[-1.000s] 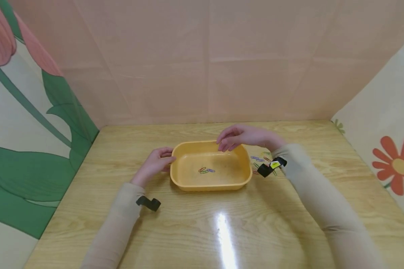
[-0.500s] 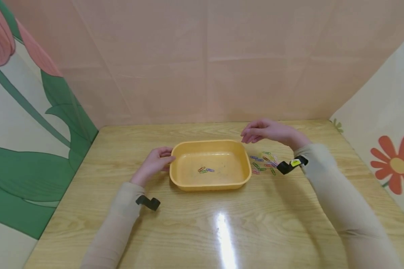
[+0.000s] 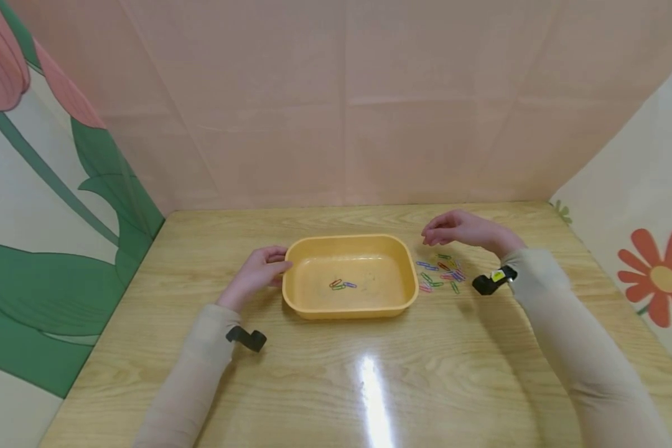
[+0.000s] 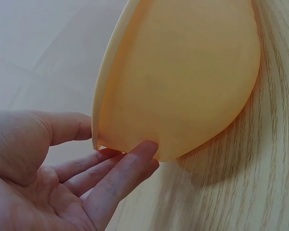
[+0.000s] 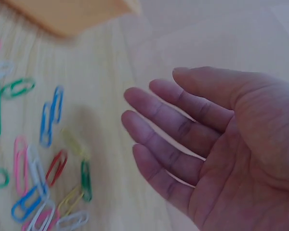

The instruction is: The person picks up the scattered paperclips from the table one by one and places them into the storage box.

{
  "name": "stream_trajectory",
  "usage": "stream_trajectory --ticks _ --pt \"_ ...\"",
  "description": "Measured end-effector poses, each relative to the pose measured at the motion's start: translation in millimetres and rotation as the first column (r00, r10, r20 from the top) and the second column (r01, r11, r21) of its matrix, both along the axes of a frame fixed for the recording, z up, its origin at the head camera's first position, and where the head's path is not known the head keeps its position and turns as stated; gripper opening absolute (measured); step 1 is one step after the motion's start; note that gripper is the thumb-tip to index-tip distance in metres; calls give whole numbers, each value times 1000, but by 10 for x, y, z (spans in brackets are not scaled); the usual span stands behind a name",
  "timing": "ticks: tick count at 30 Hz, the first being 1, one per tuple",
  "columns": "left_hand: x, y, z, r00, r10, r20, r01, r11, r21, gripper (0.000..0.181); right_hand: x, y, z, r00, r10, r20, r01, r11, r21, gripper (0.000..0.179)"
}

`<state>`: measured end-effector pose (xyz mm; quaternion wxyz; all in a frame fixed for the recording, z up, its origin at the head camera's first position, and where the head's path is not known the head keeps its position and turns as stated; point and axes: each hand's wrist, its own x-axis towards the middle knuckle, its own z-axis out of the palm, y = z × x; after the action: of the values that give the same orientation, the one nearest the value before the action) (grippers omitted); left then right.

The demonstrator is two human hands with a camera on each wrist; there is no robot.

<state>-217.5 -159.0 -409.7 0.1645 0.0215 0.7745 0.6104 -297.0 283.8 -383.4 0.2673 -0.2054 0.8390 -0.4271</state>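
A yellow plastic tray (image 3: 350,312) rests on the wooden table, holding a few paper clips (image 3: 336,284) on its floor. My left hand (image 3: 256,274) grips the tray's left end; in the left wrist view its thumb is at the rim and its fingers (image 4: 120,175) lie against the outer wall. Off the tray's right side, my right hand (image 3: 465,230) hovers over the table behind a scattered group of coloured paper clips (image 3: 438,283). The right wrist view shows its fingers (image 5: 166,159) loosely extended and slightly bent, with nothing between them.
The wooden table (image 3: 313,386) runs up to a pink cloth backdrop (image 3: 257,124). Printed panels stand at both sides, a green leaf pattern (image 3: 33,298) on the left and a red flower (image 3: 663,277) on the right.
My right hand has moved from above the tray's back right part out to the right, past its rim, and slightly lower. The left hand and the tray have stayed in place.
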Motion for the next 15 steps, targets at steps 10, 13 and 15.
stream_trajectory --ticks 10,13,15 --pt "-5 10 6 1000 18 14 -18 1000 -14 37 -40 97 -283 996 -8 -90 15 996 85 34" --pt "-4 17 9 1000 25 19 -25 1000 -15 37 -14 99 -342 997 -13 -76 17 998 53 33" --pt "-4 21 10 999 24 22 -23 1000 -14 36 6 98 -390 998 -14 -69 16 999 30 34"
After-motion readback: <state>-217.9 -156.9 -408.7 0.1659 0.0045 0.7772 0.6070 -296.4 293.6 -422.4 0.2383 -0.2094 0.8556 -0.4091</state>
